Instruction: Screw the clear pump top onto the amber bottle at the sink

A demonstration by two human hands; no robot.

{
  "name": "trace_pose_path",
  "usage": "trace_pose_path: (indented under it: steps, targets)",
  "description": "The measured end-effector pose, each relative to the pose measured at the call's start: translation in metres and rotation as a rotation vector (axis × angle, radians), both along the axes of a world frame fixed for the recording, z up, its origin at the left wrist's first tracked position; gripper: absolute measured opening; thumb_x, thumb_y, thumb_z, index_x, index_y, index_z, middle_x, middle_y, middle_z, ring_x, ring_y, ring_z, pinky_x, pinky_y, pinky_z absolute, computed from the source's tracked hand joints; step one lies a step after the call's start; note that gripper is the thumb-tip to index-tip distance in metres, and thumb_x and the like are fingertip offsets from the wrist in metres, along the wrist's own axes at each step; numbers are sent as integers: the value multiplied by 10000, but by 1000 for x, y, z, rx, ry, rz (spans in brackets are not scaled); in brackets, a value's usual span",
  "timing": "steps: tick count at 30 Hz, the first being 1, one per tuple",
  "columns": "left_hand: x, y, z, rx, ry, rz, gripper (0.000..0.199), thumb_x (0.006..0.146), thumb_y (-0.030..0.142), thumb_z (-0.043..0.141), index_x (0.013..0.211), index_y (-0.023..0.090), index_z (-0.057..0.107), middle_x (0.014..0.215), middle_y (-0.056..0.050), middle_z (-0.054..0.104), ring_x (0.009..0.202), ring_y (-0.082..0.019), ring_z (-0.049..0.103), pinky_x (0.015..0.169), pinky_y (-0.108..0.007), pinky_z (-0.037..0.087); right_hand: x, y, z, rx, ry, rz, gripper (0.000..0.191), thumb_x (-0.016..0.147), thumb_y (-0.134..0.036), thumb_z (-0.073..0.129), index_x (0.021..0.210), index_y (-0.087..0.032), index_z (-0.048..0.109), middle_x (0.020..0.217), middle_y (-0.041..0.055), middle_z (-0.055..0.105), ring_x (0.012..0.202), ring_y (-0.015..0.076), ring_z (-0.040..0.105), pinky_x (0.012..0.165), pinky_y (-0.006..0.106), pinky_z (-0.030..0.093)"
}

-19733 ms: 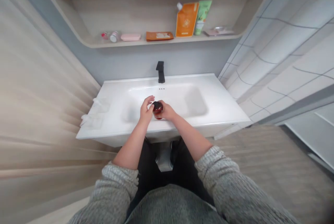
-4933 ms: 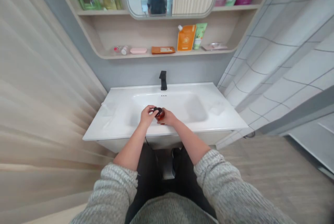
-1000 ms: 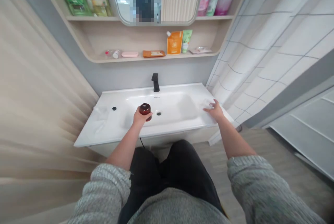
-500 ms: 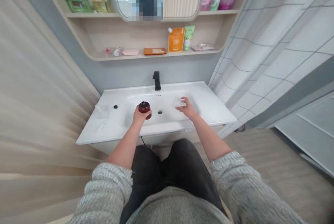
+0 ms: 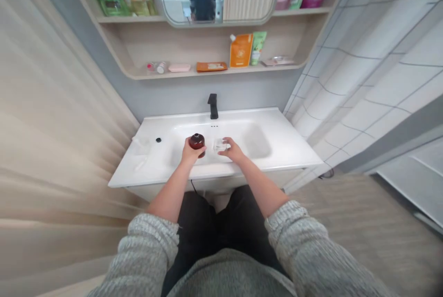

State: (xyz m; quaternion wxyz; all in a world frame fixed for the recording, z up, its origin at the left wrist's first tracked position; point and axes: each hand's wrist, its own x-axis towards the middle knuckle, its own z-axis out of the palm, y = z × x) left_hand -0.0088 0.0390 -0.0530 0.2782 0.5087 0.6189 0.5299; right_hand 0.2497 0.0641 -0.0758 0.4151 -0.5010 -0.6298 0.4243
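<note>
My left hand (image 5: 191, 154) is shut around a dark red glass bottle (image 5: 197, 141) with a black top, holding it upright above the white basin. My right hand (image 5: 233, 151) is a short way to the right, its fingers on a small clear transparent piece (image 5: 219, 145), perhaps a cap or jar. Its exact shape is hard to make out against the white. The bottle and the clear piece are close together but apart. Both hands are over the basin of the white washbasin (image 5: 263, 126).
A black faucet (image 5: 213, 106) stands at the back of the basin. A small black stopper (image 5: 158, 140) and clear pieces (image 5: 140, 145) lie on the left of the counter. Above is a wooden shelf (image 5: 214, 72) holding toiletries, with a mirror over it. Tiled wall runs along the right.
My right hand has moved left across the basin with the clear piece, coming close to the bottle. The left hand still holds the bottle, and the view has shifted slightly.
</note>
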Motion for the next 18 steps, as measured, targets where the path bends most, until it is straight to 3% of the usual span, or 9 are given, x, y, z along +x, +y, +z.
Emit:
trace_pose_path:
  steps: [9,18]
  targets:
    - [-10,0,17,-4,23,-46,777,633,233,1016,1314,240,641,1251,-76,789,1179,-272,760,1133,-442,566,-5,2,5,6,-99,-38,785,634,-408,997,1333,-273,667,1295,55,753,773,162,666,860,389,598]
    - [-10,-2,15,-22,47,-75,746,650,220,1004,1305,240,648,1254,-74,795,1198,-276,757,1148,-444,559,-3,4,1,-18,-95,88,803,641,-398,1002,1359,-266,667,1285,71,765,878,200,701,906,397,597]
